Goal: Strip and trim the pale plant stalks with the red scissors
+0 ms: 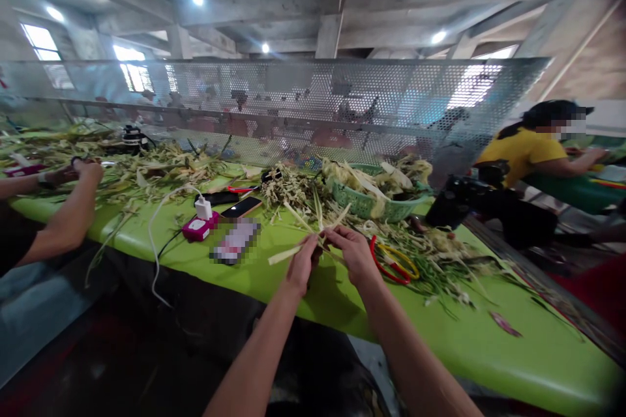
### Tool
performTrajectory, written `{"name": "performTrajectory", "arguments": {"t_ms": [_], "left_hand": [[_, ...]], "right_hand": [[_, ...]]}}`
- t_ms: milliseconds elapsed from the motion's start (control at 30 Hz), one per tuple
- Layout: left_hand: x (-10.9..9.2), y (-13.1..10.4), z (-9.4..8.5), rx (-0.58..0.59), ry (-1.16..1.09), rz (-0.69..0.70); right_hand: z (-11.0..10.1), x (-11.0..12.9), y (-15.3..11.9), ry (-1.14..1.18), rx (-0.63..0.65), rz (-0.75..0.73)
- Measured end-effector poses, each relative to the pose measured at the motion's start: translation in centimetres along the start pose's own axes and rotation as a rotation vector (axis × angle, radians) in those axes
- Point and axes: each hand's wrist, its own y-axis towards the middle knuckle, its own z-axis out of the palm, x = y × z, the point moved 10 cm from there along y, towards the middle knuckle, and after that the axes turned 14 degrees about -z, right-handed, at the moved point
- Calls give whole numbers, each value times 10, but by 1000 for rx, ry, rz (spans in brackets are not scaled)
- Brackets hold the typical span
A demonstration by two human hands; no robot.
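Here we had our left hand (304,262) and right hand (354,250), fingers pinched on pale flat plant strips (285,254) over the lime-green table (548,358), seemingly crossed already, splayed ends left loose.

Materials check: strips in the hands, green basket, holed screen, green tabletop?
Strips: probably dried plant leaf or husk, matte; pale straw colour, thin and flat.
Basket: likely moulded plastic; even green colour, openwork wall.
Screen: looks like sheet metal, grey with a dull sheen; regular rows of holes.
Tabletop: smooth, semi-gloss covering, maybe vinyl; soft highlights. Can't tell what's underneath.
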Motion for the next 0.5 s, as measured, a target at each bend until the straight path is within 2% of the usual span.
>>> {"name": "performTrajectory", "arguments": {"t_ms": [100, 167, 267, 400, 500], "left_hand": [[-2, 0, 5, 53, 72, 36], [-4, -2, 7, 68, 78, 49], [-6, -4, 3, 43, 28, 48], [-7, -4, -1, -3, 1, 57], [-6, 0, -2, -9, 3, 71]], "right_hand": [[-14, 3, 9, -40, -68, -37], [-16, 3, 12, -57, -63, -37], [-10, 4, 8, -56, 11, 1], [6, 4, -11, -33, 191, 106], [10, 10, -19, -94, 281, 77]]}}
